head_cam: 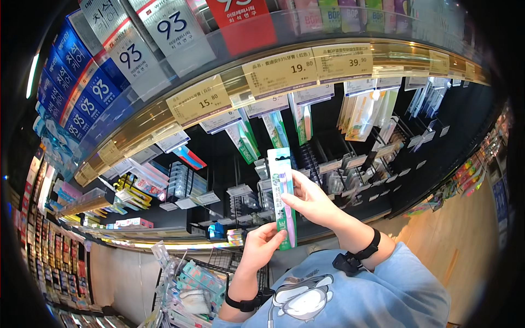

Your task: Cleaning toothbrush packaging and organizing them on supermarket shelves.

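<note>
Both of my hands hold one packaged toothbrush [283,184], a purple brush in a clear and green blister pack, upright in front of the rack. My left hand [264,244] pinches its lower left edge between thumb and fingers. Higher up, my right hand [307,197] grips the pack's right side, thumb on the front. Behind the top of the pack hangs another carded toothbrush [277,129] with a green lower part. More toothbrush packs [244,141] hang to its left.
Boxed toothpaste [164,33] stands on the shelf above, behind a gold price rail [283,69]. Metal display hooks [352,164] stick out of the black rack. A black wire basket [221,266] heaped with packaged goods [201,283] stands at the lower left, beside my left forearm.
</note>
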Tool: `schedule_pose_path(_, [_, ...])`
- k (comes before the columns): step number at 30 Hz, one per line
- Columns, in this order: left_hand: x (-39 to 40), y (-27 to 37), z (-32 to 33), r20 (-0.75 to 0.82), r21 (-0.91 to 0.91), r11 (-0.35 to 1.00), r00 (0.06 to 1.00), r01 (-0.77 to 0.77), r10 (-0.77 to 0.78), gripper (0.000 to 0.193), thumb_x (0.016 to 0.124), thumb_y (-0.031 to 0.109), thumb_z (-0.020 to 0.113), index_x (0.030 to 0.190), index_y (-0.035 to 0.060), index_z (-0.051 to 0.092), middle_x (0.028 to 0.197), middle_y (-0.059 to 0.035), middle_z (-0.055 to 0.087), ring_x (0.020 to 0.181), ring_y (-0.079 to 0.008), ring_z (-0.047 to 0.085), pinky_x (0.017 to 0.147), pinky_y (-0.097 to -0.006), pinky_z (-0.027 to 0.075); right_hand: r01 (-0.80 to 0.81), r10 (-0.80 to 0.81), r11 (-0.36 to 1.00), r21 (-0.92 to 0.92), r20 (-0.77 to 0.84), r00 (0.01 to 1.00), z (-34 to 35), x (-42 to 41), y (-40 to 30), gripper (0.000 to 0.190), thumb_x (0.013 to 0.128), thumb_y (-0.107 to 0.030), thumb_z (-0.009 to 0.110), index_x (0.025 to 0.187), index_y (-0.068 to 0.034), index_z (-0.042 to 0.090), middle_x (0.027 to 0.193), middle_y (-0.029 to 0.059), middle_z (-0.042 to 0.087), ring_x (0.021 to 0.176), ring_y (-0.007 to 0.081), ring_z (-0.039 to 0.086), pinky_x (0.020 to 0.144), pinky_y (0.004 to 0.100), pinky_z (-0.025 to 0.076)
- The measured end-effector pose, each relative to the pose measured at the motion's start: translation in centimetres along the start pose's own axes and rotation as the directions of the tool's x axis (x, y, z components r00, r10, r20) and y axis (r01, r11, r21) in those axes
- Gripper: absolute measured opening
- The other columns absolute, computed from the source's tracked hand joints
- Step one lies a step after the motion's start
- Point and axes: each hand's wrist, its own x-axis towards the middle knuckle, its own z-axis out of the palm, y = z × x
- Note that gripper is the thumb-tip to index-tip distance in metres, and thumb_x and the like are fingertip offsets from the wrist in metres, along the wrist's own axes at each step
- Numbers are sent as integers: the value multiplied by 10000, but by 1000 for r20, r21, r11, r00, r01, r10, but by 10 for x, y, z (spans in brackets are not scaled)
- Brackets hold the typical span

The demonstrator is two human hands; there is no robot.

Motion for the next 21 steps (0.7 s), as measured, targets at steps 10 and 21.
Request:
schedule_pose_path(10, [8, -1, -4, -37, -67, 998, 999, 5, -8, 234, 887, 67, 609, 1103, -23, 613, 824, 15, 637, 669, -8, 504, 559, -170, 379, -145, 141, 979, 141, 36, 989, -7, 18, 2, 450, 881, -143, 397, 1316, -41, 442, 1029, 3, 576, 821, 53, 498, 667, 208, 396])
schedule_pose_path(21, [37, 6, -1, -22, 89, 994, 998, -58, 60, 254, 886, 57, 609, 1125, -28, 611, 926, -11, 653, 782, -25, 541, 660, -173, 435, 108, -85, 986, 124, -174, 981, -21, 58, -26, 156, 924, -143, 544, 997, -8, 568, 877, -8, 596, 807, 40, 528, 728, 219, 428])
